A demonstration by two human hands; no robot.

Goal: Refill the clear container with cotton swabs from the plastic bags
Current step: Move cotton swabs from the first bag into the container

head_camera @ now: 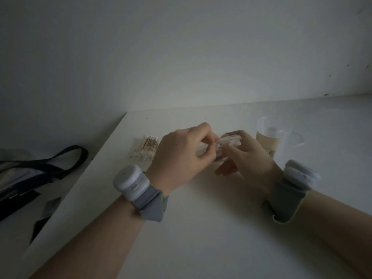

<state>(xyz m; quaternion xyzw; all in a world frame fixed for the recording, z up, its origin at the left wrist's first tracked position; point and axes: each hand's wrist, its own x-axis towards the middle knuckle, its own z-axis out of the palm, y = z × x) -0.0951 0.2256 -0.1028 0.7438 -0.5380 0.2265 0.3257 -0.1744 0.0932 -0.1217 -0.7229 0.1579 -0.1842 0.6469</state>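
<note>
While gripped from both ends just above the white table (201,228), a crinkled plastic bag of cotton swabs (229,142) at centre, stretched between two bare hands. Left hand (181,156) knuckles up, thumb and forefinger pinching the bag's left part, the other fingers curled in beside them. Right hand (248,158) cupped round the bag's right end, thumb laid across the plastic, fingers wrapped beneath, their tips showing below the bag. Both forearms reaching in from the near edge, angled toward each other. Blurred at the fingertips; the bag's seam or opening not to be made out.

Just left of the left hand, flat on the table and untouched: second bag of cotton swabs (148,151), pale brown sticks and white tips visible through the plastic. Just beyond the right hand, upright on the table: clear container (270,137) with a pale label, open at the top, contents hard to tell. To its right, lying flat, a clear round lid (297,140); whether touching the container or just apart cannot be told.

On each wrist, a white sensor puck on a grey strap: left wrist device (130,182), right wrist device (300,174). Off the table's left edge and lower down, a dark-strapped tote bag (40,172). Behind, plain white wall (181,57).
</note>
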